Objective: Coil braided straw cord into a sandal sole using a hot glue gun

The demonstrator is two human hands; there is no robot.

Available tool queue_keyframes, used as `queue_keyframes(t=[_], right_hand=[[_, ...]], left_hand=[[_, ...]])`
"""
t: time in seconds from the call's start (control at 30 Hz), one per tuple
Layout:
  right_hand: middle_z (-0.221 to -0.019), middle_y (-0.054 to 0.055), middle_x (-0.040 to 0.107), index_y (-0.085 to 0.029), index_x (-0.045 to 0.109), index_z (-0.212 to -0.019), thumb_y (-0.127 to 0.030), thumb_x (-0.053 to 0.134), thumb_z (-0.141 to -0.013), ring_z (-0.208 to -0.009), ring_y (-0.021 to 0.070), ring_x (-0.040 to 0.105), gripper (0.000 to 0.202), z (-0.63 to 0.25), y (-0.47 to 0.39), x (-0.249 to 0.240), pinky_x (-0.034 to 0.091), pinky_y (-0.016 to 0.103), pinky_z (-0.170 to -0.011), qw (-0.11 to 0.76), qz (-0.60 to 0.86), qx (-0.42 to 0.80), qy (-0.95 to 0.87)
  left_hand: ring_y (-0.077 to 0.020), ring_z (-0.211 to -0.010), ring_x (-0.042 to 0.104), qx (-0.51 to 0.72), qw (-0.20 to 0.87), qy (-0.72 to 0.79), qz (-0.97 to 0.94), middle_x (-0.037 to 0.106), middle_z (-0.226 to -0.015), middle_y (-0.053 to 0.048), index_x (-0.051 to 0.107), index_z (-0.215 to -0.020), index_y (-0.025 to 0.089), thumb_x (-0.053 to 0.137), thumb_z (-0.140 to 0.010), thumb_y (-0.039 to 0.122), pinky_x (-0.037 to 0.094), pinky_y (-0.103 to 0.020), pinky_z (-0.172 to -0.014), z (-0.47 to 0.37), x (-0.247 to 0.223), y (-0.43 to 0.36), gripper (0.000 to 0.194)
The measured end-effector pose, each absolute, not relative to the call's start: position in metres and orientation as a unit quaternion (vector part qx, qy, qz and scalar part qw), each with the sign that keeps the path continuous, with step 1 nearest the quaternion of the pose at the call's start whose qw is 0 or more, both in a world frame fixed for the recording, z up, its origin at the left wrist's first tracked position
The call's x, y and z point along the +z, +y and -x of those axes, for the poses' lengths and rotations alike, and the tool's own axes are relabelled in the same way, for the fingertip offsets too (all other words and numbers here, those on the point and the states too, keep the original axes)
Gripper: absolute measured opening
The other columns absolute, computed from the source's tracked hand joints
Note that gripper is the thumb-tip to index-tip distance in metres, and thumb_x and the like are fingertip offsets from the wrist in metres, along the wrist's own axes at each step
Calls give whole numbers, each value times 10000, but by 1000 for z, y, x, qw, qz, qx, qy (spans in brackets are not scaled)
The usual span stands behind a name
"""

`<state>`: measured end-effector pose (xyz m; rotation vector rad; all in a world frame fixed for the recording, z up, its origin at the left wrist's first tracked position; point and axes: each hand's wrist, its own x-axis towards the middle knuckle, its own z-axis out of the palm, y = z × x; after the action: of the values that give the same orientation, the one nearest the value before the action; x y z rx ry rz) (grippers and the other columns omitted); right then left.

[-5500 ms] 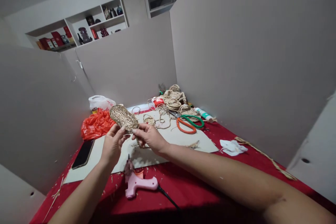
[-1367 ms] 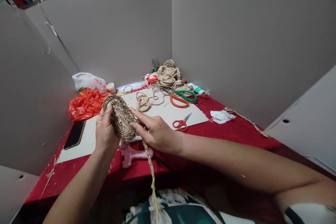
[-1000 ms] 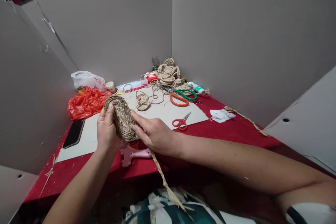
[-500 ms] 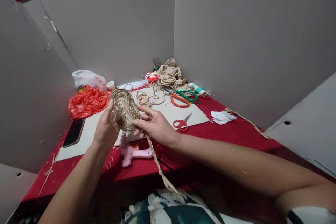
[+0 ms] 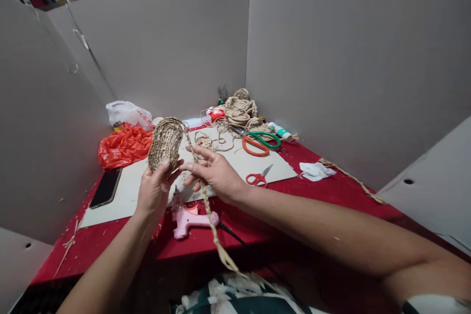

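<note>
My left hand grips the lower end of an oval woven straw piece, thumb on its near face. The piece is tilted up and shows coiled rows with a raised rim. From its upper right edge a straw braid comes away and runs down to my lap, ending in loose strands. My right hand has its fingers curled around this braid, just right of the oval piece. Below my hands lies a pink glue gun with a black cord.
Small red scissors and large orange-and-green scissors lie on a white board. Behind are coiled straw braids. A red plastic bag and a phone are left; a crumpled tissue is right. Grey panels enclose the table.
The oval piece has turned more upright and shifted slightly left in my left hand. My right hand has left its edge and now holds the braid, a stretch of which stands away from the piece.
</note>
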<state>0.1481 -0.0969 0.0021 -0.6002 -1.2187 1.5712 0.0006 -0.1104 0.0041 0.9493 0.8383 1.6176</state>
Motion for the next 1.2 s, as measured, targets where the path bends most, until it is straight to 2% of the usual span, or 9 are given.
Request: queue_keyframes(t=[0.13, 0.27, 0.4, 0.5, 0.63, 0.77, 0.87, 1.03, 1.2], right_hand=[[-840, 24, 693, -134, 466, -1292, -129, 627, -832, -499, 65, 613, 488, -169, -85, 2, 503, 149, -415, 498, 301, 610, -537], [-719, 10, 668, -101, 500, -1297, -78, 619, -822, -526, 92, 615, 491, -188, -68, -1, 523, 187, -468, 452, 354, 554, -603], [-907, 92, 709, -103, 599, -1210, -61, 684, -757, -770, 170, 687, 463, -195, -55, -5, 581, 304, -693, 405, 388, 474, -679], [-1057, 139, 694, -103, 610, -1205, -93, 687, -768, -973, 224, 662, 444, -191, -58, -5, 526, 407, -897, 395, 390, 402, -728], [-1111, 129, 681, -122, 624, -1187, -163, 621, -841, -998, 227, 638, 349, -181, -89, -4, 482, 423, -940, 376, 348, 331, -793], [-1042, 170, 686, -73, 615, -1197, -355, 663, -842, -965, 305, 628, 457, -174, -129, -9, 506, 457, -865, 221, 260, 195, -919], [-1066, 213, 660, -17, 543, -1262, -347, 631, -865, -951, 345, 624, 523, -169, -141, -17, 517, 487, -822, 129, 277, 102, -947], [-1043, 191, 675, -42, 579, -1173, -200, 549, -899, -914, 306, 658, 318, -165, -134, -24, 536, 419, -794, 90, 281, 122, -948], [-1148, 177, 673, -86, 549, -1277, -233, 574, -906, -1013, 281, 657, 400, -178, -124, -14, 525, 384, -857, 114, 256, 239, -930]], left_hand=[[-217, -788, 725, 688, 465, 393, -395, 742, -835, -60, 677, -829, 137, 772, -632, 208, 548, -333, -763, 27, 14, -109, 230], [-141, -590, 674, 710, 424, 409, -386, 687, -665, 4, 644, -723, 141, 783, -597, 205, 538, -249, -616, 50, 22, -107, 198], [-157, -612, 676, 711, 412, 427, -378, 696, -679, -4, 643, -732, 154, 743, -618, 199, 561, -266, -601, 64, 27, -103, 158], [-169, -655, 686, 718, 417, 429, -357, 699, -695, -1, 626, -718, 168, 671, -679, 206, 586, -308, -633, 66, 28, -100, 71], [-112, -546, 629, 721, 418, 440, -335, 678, -676, 7, 626, -750, 156, 594, -769, 205, 526, -199, -490, 63, 24, -96, 61], [-114, -509, 613, 700, 422, 472, -330, 667, -654, -8, 636, -780, 134, 606, -784, 201, 501, -189, -444, 61, 13, -91, 73], [-123, -530, 626, 671, 441, 497, -328, 684, -699, -24, 645, -810, 135, 659, -767, 227, 536, -225, -484, 63, 5, -89, 103], [-116, -584, 648, 645, 453, 516, -335, 705, -756, -32, 658, -824, 127, 742, -675, 157, 542, -204, -519, 63, 2, -90, 174], [-132, -587, 669, 637, 467, 519, -326, 728, -783, -63, 675, -855, 100, 681, -689, 66, 538, -194, -480, 65, 5, -90, 169]])
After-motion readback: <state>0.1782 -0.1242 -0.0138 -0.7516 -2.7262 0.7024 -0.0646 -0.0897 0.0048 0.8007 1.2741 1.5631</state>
